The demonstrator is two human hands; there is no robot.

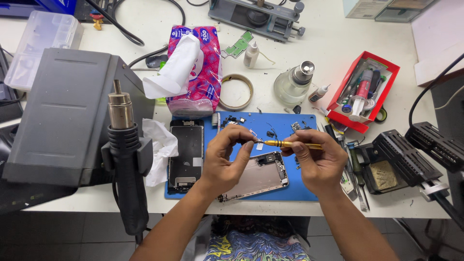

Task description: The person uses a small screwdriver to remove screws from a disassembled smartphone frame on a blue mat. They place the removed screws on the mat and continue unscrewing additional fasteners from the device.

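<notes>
My right hand (314,162) grips a gold-handled precision screwdriver (292,144), its tip pointing left. My left hand (227,157) pinches a tiny pale part (259,145) at that tip, fingers closed on it. Both hands hover over an opened phone body (261,176) lying on a blue work mat (299,186). A detached phone screen (186,154) lies at the mat's left edge, left of my left hand.
A hot-air gun (126,159) stands in its holder on a grey station (63,116) at left. Behind the mat are a tissue pack (198,67), tape roll (236,92), glass bottle (294,84) and red tool tray (362,92). Soldering stands (403,157) sit right.
</notes>
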